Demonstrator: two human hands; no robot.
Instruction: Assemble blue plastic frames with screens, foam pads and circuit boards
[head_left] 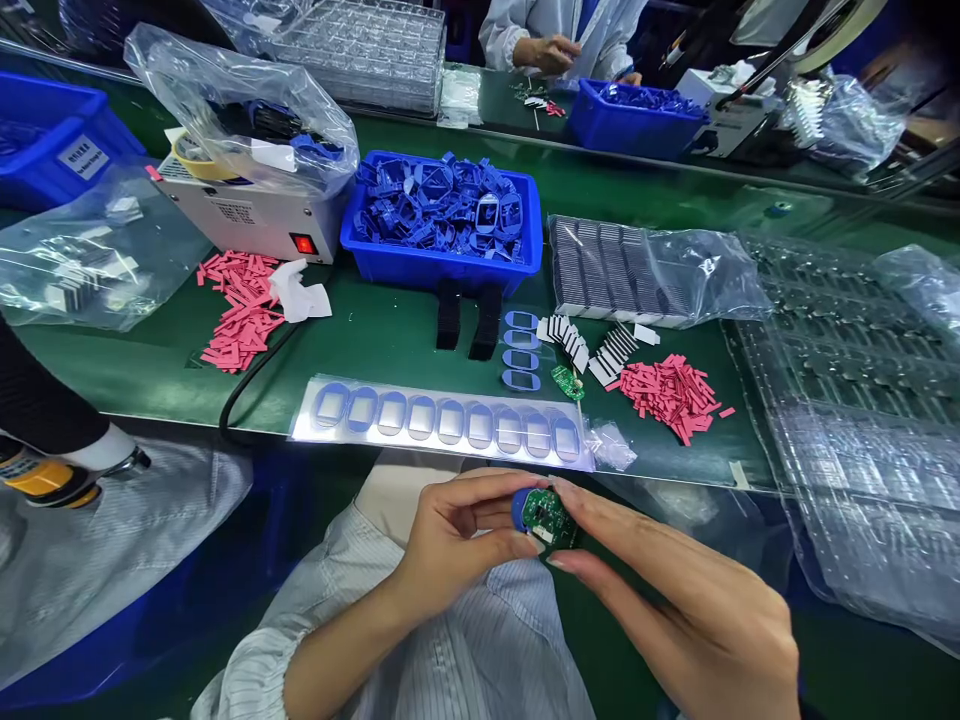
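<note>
Over my lap, just off the table's front edge, I hold a green circuit board [551, 518] set against a blue plastic housing [519, 510]. My left hand [465, 530] pinches the housing from the left between thumb and fingers. From the right, the thumb and fingertips of my right hand [660, 570] close on the edges of the circuit board. On the table just beyond lies a silvery sheet of oval blue-rimmed stickers [450, 422]. Another small green board [567, 382] rests behind that sheet's right part.
A blue bin of blue plastic parts [442, 260] stands mid-table. Pink strips [671, 395] lie right, more pink strips [240, 310] left by a white power box [255, 215]. Clear trays [847, 400] cover the right side. A co-worker's hand [551, 53] shows across the table.
</note>
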